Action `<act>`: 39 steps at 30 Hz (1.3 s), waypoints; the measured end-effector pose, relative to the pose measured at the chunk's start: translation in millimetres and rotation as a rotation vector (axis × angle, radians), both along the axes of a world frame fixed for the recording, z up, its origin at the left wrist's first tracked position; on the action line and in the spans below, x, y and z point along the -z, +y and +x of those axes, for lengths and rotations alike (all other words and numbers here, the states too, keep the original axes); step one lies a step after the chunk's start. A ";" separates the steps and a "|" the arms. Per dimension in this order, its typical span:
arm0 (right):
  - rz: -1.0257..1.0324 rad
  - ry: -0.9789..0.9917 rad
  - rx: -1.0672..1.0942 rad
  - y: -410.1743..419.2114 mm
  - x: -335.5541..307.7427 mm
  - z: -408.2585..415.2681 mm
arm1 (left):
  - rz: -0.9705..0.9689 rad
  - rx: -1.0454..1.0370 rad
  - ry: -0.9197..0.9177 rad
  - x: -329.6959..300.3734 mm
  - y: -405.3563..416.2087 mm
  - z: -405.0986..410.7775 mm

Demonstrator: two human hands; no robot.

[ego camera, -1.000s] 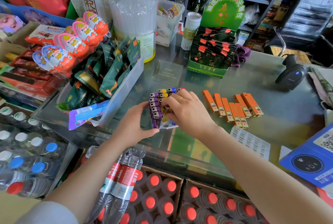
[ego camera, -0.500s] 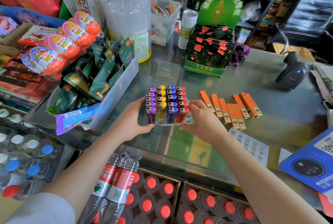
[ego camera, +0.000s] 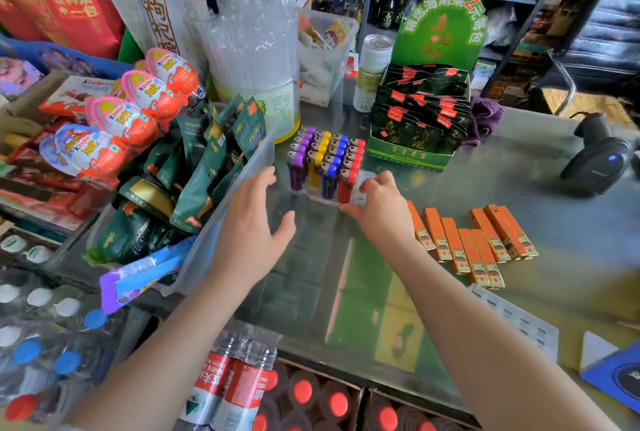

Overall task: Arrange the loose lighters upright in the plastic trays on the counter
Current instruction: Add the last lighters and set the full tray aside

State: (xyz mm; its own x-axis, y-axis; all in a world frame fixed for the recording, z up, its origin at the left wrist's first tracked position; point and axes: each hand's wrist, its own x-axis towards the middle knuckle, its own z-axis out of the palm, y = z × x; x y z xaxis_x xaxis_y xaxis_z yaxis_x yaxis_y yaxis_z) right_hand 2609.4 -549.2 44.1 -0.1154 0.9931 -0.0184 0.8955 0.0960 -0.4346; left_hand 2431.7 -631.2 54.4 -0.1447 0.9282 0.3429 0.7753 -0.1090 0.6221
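A clear plastic tray [ego camera: 366, 177] stands on the glass counter, holding upright lighters [ego camera: 325, 160] in purple, yellow, blue and red rows. My right hand [ego camera: 379, 209] grips the tray's near right corner with curled fingers. To the tray's left, my left hand [ego camera: 247, 222] hovers with spread fingers, not touching it. Several orange lighters [ego camera: 471, 240] lie flat on the counter to the right of my right hand. A second clear tray [ego camera: 516, 316] lies empty near the front right.
A clear bin of green snack packets [ego camera: 207, 167] crowds the left. A green display box [ego camera: 415, 132] stands just behind the tray, a straw tub [ego camera: 259, 84] behind left. A black barcode scanner [ego camera: 595, 160] sits far right. A blue box [ego camera: 616, 371] is at the front right.
The tray of lighters has slid farther back, toward the green display box. My left hand has let go of its side and drawn away; my right hand keeps hold of the corner.
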 end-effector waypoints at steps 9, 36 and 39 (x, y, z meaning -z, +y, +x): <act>-0.008 -0.102 0.105 56.5 4.6 -29.0 | -0.013 0.157 -0.059 7.0 8.7 -4.0; 0.178 0.163 0.082 -99.0 -21.1 105.7 | -0.108 0.360 -0.074 21.7 -12.2 50.8; 0.201 -0.019 0.108 -141.6 -1.2 134.7 | -0.129 0.395 -0.055 19.8 -21.3 67.2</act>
State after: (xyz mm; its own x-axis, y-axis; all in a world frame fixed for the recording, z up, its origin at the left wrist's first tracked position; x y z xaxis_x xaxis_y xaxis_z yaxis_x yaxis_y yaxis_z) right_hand 2744.2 -690.8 45.3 -0.0095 0.9836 0.1803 0.9133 0.0819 -0.3989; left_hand 2499.0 -652.5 34.5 0.2161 0.9509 0.2217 0.6546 -0.3096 0.6897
